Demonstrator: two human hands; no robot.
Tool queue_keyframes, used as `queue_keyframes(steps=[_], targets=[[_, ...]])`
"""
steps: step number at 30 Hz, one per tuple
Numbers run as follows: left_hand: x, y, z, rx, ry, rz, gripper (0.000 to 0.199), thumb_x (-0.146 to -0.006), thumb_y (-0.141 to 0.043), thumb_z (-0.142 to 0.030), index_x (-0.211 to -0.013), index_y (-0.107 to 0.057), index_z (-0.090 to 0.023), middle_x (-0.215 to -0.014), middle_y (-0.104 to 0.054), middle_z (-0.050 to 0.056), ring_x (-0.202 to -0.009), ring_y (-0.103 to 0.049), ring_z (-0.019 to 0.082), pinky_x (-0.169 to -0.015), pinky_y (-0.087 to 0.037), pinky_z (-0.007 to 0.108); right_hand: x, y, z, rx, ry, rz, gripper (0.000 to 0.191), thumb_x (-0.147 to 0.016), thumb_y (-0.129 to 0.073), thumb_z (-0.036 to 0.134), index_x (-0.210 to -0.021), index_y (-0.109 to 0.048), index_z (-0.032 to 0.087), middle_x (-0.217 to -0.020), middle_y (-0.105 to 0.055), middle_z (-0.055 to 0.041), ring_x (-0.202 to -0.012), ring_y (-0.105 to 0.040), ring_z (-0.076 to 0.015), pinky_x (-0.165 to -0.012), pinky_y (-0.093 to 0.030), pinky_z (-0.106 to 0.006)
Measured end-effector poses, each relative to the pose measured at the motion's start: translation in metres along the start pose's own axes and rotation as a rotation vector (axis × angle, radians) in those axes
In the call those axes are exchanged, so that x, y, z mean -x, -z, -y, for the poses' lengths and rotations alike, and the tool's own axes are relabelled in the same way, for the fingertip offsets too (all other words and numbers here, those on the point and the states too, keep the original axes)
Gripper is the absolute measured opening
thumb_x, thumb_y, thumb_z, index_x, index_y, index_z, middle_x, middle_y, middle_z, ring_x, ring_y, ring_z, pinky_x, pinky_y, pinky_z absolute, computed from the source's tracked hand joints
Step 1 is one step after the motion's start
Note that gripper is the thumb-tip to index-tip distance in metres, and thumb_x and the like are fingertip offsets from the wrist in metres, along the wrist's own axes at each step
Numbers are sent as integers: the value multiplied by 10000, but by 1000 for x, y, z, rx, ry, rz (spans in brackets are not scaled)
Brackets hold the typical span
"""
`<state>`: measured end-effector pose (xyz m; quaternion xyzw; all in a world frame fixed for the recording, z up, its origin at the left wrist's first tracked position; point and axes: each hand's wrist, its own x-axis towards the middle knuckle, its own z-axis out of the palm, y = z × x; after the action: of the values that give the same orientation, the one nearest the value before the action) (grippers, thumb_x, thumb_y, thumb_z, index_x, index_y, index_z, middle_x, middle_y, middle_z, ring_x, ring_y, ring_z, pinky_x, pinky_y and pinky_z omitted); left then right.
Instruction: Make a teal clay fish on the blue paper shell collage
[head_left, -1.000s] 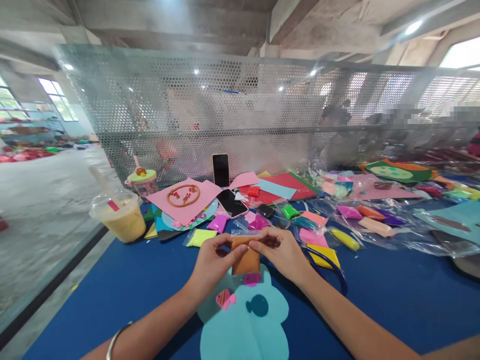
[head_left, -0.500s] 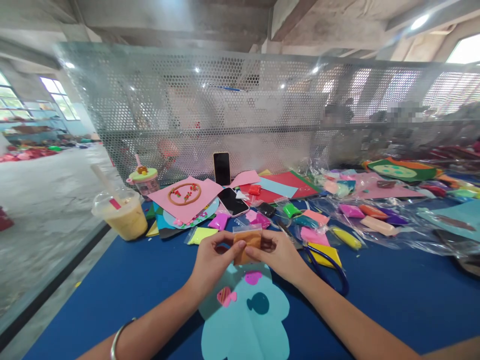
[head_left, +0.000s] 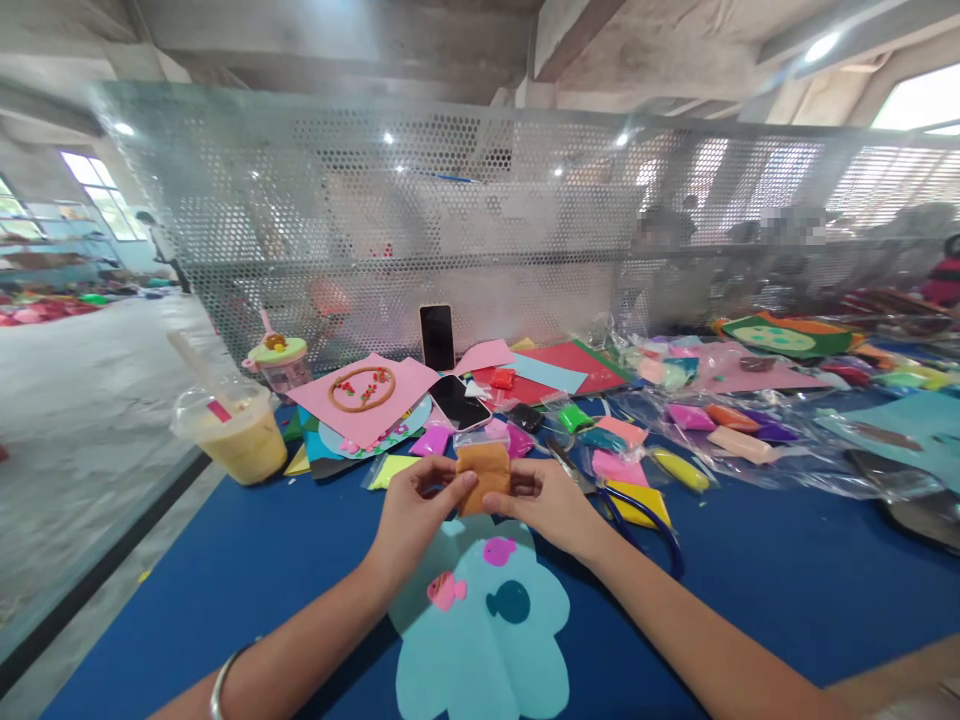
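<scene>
A small clear zip bag of orange-brown modelling clay (head_left: 484,478) is held upright between my two hands. My left hand (head_left: 421,503) pinches its left side between thumb and fingers. On the other side my right hand (head_left: 551,500) grips the right edge, its thumb low on the front. Just below lies a light blue scalloped paper (head_left: 480,660) on the blue table. Three flat fish shapes rest on that paper: a striped pink fish (head_left: 446,591), a magenta fish (head_left: 499,550) and a dark teal fish (head_left: 510,602).
Scissors with dark blue handles (head_left: 671,545) lie right of my right hand, beside a yellow clay packet (head_left: 636,503). A drink cup (head_left: 244,440) stands at the left table edge. Behind are phones (head_left: 459,402), pink paper (head_left: 375,425), several clay packets and a perforated metal screen (head_left: 450,230).
The view has shifted slightly, so most things sit a little further left. Both hands still hold the clay bag, which is tilted a little differently. A person now shows at the far left.
</scene>
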<state>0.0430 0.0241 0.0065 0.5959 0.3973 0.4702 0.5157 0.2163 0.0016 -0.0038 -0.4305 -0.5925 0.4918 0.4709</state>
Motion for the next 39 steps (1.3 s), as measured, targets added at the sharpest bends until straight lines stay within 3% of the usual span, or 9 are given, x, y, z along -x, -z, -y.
queue_keyframes(steps=[3,6,15,22,28,39], targets=[[1,-1,-2,-3,51,105,354,-609,-775,-423,-774,-674,-127,-660,-642,22,-575,-549,114,-526,-438,199,-1,2,1,-11,3,-32,398,-642,-766,404,-935,-696,144,-932,-741,-83,-876,-696,-281,-775,-567,-388],[3,-4,-5,-10,100,167,337,-577,-799,-414,-680,-671,-120,-595,-641,24,-542,-554,114,-519,-429,199,-1,5,3,-27,11,-51,419,-650,-766,389,-987,-681,154,-983,-735,-85,-920,-689,-276,-820,-557,-386],[1,-1,-1,-25,75,128,350,-621,-758,-450,-597,-602,-138,-526,-601,-3,-510,-544,105,-507,-401,194,-1,4,-2,-51,13,25,476,-650,-770,389,-1056,-661,166,-1041,-722,-72,-962,-677,-275,-847,-547,-396],[2,-2,-3,-44,47,133,336,-638,-759,-409,-822,-702,-133,-803,-689,62,-723,-594,158,-623,-461,225,-2,3,-4,-28,10,0,396,-669,-751,382,-982,-684,148,-989,-732,-84,-886,-693,-258,-812,-550,-385],[1,1,0,-55,44,107,340,-629,-756,-443,-627,-634,-126,-548,-586,-5,-507,-474,82,-485,-357,184,-2,0,-6,-33,-2,20,413,-692,-734,391,-1016,-669,144,-982,-732,-87,-845,-700,-245,-761,-559,-362],[-5,2,6,-47,88,125,357,-607,-765,-457,-711,-671,-129,-609,-666,29,-551,-575,129,-529,-436,216,-4,-1,-8,-24,-39,-7,448,-651,-752,424,-986,-676,135,-942,-740,-94,-815,-707,-255,-738,-565,-366]])
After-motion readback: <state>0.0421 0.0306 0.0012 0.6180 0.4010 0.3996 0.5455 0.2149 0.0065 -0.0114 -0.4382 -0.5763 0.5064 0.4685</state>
